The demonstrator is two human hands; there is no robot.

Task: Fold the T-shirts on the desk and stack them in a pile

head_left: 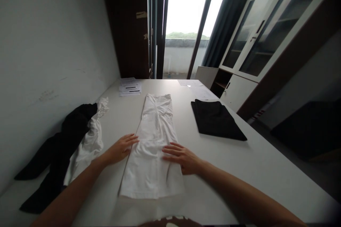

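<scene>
White trousers [156, 149] lie flat and lengthwise on the white table, waist at the far end and legs side by side toward me. Wrinkles gather below the waist and along the right leg. My left hand [123, 148] is open at the left edge of the trousers, its fingertips touching the cloth. On the right leg rests my right hand [181, 156], open with fingers spread, its thumb side hidden from view. Neither hand grips anything.
A folded black garment [217, 118] lies on the table's right side. Crumpled black trousers [70, 131] and a white cloth [93, 136] lie along the left wall. Papers [130, 87] sit at the back left, and more sheets [198, 90] at the back right.
</scene>
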